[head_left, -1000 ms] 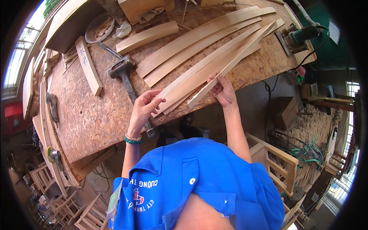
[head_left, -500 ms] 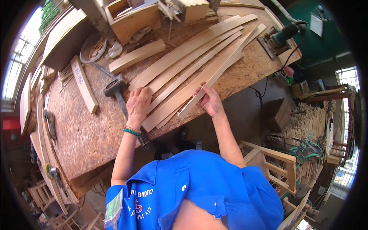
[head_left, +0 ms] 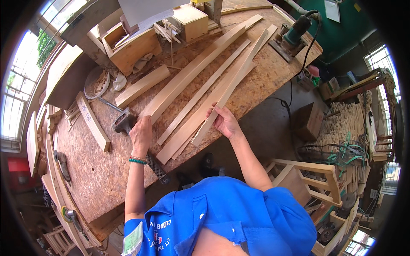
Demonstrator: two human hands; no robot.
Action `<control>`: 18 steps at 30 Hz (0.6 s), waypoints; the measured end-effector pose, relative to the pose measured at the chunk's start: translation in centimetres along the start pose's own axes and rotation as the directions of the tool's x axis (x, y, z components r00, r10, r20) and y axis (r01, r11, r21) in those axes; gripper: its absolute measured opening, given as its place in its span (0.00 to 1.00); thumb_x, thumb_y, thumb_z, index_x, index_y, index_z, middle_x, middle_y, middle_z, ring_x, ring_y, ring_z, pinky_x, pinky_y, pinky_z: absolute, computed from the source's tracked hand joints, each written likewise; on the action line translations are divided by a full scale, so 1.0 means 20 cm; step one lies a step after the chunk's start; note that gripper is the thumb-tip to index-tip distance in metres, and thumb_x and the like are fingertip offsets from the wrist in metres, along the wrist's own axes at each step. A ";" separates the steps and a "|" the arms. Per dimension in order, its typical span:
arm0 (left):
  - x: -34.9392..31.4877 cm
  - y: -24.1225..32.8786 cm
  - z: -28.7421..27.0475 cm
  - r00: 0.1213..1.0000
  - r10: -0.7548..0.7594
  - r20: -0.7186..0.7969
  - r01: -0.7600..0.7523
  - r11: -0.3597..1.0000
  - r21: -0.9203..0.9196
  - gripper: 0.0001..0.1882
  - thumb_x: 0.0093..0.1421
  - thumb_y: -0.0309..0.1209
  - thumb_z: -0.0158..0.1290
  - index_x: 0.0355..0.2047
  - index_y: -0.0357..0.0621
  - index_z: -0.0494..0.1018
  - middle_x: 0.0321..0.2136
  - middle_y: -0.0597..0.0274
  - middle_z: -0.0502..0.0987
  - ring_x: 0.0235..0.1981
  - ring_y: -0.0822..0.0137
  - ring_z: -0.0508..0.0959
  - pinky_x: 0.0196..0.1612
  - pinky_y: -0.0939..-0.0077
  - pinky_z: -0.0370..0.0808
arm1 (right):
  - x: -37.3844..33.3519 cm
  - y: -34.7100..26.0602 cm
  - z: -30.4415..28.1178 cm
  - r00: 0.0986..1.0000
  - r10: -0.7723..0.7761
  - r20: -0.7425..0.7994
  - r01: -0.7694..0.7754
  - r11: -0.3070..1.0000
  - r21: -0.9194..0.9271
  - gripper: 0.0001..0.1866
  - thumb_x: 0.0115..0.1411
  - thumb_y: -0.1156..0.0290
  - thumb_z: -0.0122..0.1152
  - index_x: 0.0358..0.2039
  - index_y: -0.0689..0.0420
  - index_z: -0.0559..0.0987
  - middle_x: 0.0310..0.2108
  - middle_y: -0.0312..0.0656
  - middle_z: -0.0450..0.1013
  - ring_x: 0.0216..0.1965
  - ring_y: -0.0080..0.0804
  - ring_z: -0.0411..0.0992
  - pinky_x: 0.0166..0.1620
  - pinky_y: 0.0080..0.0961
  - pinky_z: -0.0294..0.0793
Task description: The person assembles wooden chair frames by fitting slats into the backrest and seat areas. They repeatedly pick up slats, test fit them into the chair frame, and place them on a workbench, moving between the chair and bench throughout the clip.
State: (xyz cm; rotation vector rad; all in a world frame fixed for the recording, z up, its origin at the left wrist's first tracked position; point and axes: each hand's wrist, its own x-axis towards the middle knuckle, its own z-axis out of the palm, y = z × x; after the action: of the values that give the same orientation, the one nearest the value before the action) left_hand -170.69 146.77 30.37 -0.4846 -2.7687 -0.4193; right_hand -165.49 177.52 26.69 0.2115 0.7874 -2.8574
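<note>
My left hand [head_left: 141,135] is closed on the near end of a long pale wooden strip [head_left: 192,72], which lies slantwise across the workbench. It looks like two strips pressed together there. My right hand [head_left: 226,122] grips another long wooden strip [head_left: 235,83] near its close end, thumb on top. That strip has a rough, splintered edge by my fingers and lies over a wider strip [head_left: 181,138]. Between the hands rests a thin loose strip [head_left: 203,93]. Just left of my left hand sits a dark metal clamp [head_left: 124,121], its ridged bar passing beneath my wrist.
The worn chipboard bench [head_left: 94,175] fills the middle. A green power tool [head_left: 294,34] with a cord stands at its far right. Short wooden pieces [head_left: 143,85], a round tub [head_left: 97,83] and wooden boxes [head_left: 130,51] are at the far left. A wooden frame [head_left: 316,179] stands right of me.
The two left strips, spread apart before, are now together at my left hand. My right hand still holds its strip. The view has shifted slightly.
</note>
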 end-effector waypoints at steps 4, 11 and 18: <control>-0.01 0.02 -0.01 1.000 -0.001 -0.016 0.000 0.999 -0.051 0.06 0.62 0.33 0.48 0.35 0.47 0.71 0.27 0.55 0.77 0.29 0.53 0.77 0.28 0.63 0.73 | 0.01 -0.01 0.00 1.000 0.023 0.008 -0.023 1.000 0.010 0.11 0.64 0.70 0.50 0.46 0.56 0.68 0.37 0.45 0.74 0.40 0.35 0.75 0.45 0.33 0.77; -0.04 0.05 -0.01 0.999 -0.004 0.049 0.009 0.995 -0.104 0.08 0.59 0.32 0.51 0.39 0.48 0.71 0.30 0.56 0.77 0.30 0.53 0.77 0.30 0.62 0.73 | 0.02 -0.01 0.02 0.999 0.035 0.003 -0.034 0.991 -0.129 0.12 0.65 0.68 0.49 0.47 0.57 0.66 0.40 0.44 0.73 0.42 0.33 0.74 0.46 0.32 0.76; -0.02 0.16 -0.11 0.987 0.008 -0.160 -0.025 0.994 -0.105 0.10 0.55 0.32 0.56 0.38 0.49 0.72 0.32 0.58 0.75 0.35 0.56 0.74 0.36 0.65 0.72 | 0.02 0.02 0.07 0.995 0.086 0.041 -0.060 0.896 -0.439 0.24 0.64 0.65 0.51 0.57 0.58 0.60 0.48 0.48 0.70 0.47 0.34 0.72 0.50 0.31 0.74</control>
State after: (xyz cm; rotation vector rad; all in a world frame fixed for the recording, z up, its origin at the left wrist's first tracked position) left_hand -168.60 148.85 32.93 -0.4765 -2.5965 -0.5780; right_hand -165.95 176.38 27.55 0.0912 1.3470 -2.5166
